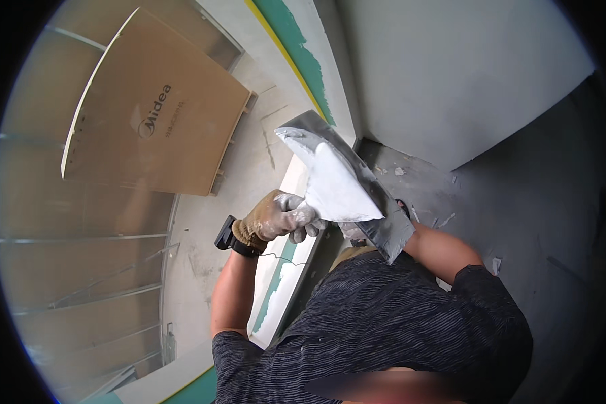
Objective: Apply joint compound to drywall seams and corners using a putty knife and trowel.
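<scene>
A putty knife (343,188) with a broad wedge of white putty over its blade is in my left hand (286,217). My left fingers, in a tan and grey glove smeared with white, are closed at its narrow end. Behind and under it lies a long grey metal plastering trowel (392,232), slanting from upper left to lower right. More putty clings to the trowel's upper end. Only part of my right hand (352,230) shows below the putty, closed at the underside of the trowel; most of it is hidden by the metal. Blade and trowel overlap closely.
Under my hands runs a low white ledge (281,289) with green patches. A tall cardboard box (161,108) stands on a pallet at left, by a metal-framed partition (81,259). A grey wall panel (464,60) rises at far right; scraps lie on the dark floor (518,222).
</scene>
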The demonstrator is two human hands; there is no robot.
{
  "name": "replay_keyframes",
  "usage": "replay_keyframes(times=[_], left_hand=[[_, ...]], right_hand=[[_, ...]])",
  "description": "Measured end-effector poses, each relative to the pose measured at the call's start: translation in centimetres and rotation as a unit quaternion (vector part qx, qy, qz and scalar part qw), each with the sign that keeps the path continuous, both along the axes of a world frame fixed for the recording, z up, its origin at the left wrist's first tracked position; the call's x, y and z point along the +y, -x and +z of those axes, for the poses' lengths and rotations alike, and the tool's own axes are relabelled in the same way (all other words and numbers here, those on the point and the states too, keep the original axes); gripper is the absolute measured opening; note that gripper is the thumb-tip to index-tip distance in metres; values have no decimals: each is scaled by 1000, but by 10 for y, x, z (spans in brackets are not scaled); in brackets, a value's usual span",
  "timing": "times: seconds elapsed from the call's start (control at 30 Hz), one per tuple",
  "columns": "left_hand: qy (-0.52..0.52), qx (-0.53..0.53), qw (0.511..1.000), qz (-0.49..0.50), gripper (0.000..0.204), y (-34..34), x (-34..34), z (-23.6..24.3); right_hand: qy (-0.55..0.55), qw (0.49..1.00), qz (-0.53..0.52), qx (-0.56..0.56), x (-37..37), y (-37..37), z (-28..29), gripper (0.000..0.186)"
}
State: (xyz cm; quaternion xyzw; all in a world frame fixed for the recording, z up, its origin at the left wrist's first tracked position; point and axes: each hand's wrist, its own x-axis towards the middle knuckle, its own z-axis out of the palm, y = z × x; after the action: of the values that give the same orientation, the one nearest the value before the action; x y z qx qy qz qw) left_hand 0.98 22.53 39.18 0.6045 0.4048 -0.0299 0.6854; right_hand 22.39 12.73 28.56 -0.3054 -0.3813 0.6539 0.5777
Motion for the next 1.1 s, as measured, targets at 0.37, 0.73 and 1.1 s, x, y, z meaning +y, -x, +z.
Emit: replay_keyframes(times=[0.37,0.73,1.1], left_hand=[[-45,146,988,-11,52,42,29,-69],[94,-81,981,-152,62,-117,-111,-82],[139,19,931,-338,36,-233,-137,-77]], right_hand=[[259,874,-86,403,-104,-55,-63,61],[2,783,-465,414,-193,-152,-57,71],[183,717,-482,-469,-365,-165,-64,25]])
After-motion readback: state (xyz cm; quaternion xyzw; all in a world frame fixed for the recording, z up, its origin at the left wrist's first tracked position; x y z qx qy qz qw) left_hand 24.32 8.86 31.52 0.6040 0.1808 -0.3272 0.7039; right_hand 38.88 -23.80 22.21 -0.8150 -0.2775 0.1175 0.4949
